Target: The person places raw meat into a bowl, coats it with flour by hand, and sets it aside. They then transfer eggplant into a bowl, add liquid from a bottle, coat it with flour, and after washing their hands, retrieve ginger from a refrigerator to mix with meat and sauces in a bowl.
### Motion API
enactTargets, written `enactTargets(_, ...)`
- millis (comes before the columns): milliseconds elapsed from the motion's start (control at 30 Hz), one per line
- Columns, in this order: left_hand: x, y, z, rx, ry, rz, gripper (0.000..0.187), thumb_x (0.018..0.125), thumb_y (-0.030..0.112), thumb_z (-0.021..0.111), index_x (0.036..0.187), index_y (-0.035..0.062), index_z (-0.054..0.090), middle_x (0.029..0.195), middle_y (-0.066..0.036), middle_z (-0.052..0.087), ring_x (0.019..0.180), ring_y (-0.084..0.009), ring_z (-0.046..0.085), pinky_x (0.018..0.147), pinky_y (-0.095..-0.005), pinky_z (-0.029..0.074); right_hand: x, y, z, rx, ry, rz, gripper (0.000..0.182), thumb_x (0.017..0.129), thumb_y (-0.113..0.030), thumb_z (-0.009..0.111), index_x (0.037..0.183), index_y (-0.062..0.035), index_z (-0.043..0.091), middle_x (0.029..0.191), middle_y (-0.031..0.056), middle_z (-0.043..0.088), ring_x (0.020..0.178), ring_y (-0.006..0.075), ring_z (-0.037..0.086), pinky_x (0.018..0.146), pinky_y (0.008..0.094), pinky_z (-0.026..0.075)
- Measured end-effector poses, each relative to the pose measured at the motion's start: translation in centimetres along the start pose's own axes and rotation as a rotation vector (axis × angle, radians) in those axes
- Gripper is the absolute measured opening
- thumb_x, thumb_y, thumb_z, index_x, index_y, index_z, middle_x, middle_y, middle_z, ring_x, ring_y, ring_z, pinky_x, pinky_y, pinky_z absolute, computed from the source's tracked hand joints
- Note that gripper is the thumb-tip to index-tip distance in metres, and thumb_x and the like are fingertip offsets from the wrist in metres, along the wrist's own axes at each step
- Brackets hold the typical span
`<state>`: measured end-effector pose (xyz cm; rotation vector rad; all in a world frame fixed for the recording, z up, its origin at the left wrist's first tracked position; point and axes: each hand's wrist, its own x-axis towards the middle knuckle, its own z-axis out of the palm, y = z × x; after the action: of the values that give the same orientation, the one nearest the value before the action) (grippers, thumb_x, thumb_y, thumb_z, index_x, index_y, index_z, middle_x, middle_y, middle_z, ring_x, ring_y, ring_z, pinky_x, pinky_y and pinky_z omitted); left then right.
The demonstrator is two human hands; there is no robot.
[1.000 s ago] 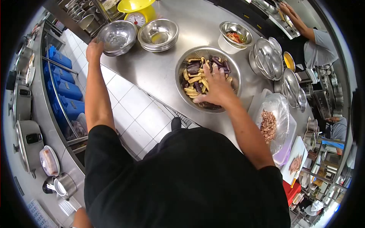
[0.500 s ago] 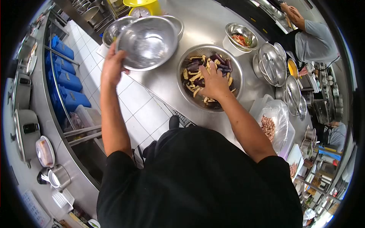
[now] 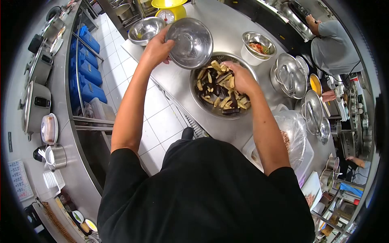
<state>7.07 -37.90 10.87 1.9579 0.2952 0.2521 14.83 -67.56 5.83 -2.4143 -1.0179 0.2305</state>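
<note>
My left hand [image 3: 159, 47] grips the rim of a metal mixing bowl [image 3: 190, 42], tilted over the far left edge of a perforated colander [image 3: 254, 73]. The bowl looks bare inside. Cut eggplant pieces [image 3: 216, 91], dark purple skin with yellowish flesh, fill the colander. In its far right part, my right hand [image 3: 242, 79] is closed around some of the eggplant; its fingertips are partly hidden among the pieces.
On the steel table [image 3: 225, 20] stand another metal bowl [image 3: 146, 30], a yellow scale [image 3: 172, 14], and a bowl of sliced vegetables [image 3: 259, 42]. Lidded pans [image 3: 289, 75] and a plastic-lined tub [image 3: 298, 133] are at right. A co-worker [image 3: 334, 46] stands across.
My left hand has brought the mixing bowl right, to the colander's edge. My right hand has shifted from spread on top of the eggplant to curled at the right side, and pieces have turned over.
</note>
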Motion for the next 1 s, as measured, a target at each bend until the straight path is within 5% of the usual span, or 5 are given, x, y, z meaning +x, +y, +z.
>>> enactTargets(300,-4.5,1.5,7.7,-0.380,-0.354,-0.207,0.062,0.083,0.009,0.048,0.143,0.0097,0.033,0.089,-0.013,0.064,0.054,-0.0174,0.062,0.044,-0.0274,0.055,4.8,-7.1,-4.8,-0.328,-0.474,0.136,0.088,0.060,-0.020,0.081,0.139,-0.0140,0.042,0.119,0.0165,0.062,0.105,0.0310,0.063,0.089,0.0385,0.050)
enactTargets(533,-6.8,-1.2,10.5,-0.758,-0.210,-0.257,0.055,0.085,0.002,0.045,0.138,0.0046,0.036,0.097,-0.016,0.062,0.059,-0.0203,0.063,0.045,-0.0279,0.055,5.0,-5.8,-7.7,0.272,-0.277,0.099,0.064,0.079,-0.021,0.070,0.138,-0.0160,0.047,0.119,0.0121,0.063,0.094,0.0195,0.065,0.068,0.0325,0.056)
enactTargets(633,-6.9,-1.7,11.1,-0.906,-0.187,-0.233,0.054,0.083,-0.001,0.043,0.136,0.0043,0.037,0.092,-0.013,0.063,0.055,-0.0180,0.062,0.041,-0.0259,0.053,4.1,-3.6,-9.6,0.155,0.184,-0.091,0.043,0.087,-0.021,0.060,0.130,-0.0145,0.057,0.111,0.0111,0.067,0.084,0.0156,0.064,0.062,0.0300,0.053)
enactTargets(700,-6.3,-2.6,10.5,-1.014,-0.190,-0.188,0.051,0.082,-0.002,0.041,0.133,0.0024,0.040,0.090,-0.012,0.063,0.052,-0.0175,0.061,0.039,-0.0257,0.052,2.6,-2.4,-11.4,0.130,0.365,-0.101,0.036,0.088,-0.023,0.060,0.120,-0.0076,0.061,0.112,0.0169,0.066,0.103,0.0282,0.064,0.088,0.0350,0.048)
enactTargets(1000,12.1,-3.3,-6.1,-0.905,0.074,0.023,0.028,0.084,-0.002,0.043,0.112,-0.0008,0.045,0.090,-0.015,0.062,0.061,-0.0220,0.063,0.046,-0.0312,0.057,-1.7,-2.9,-4.9,-0.082,-0.045,0.324,0.063,0.078,-0.032,0.074,0.131,-0.0053,0.052,0.121,0.0235,0.059,0.112,0.0358,0.058,0.096,0.0413,0.043)
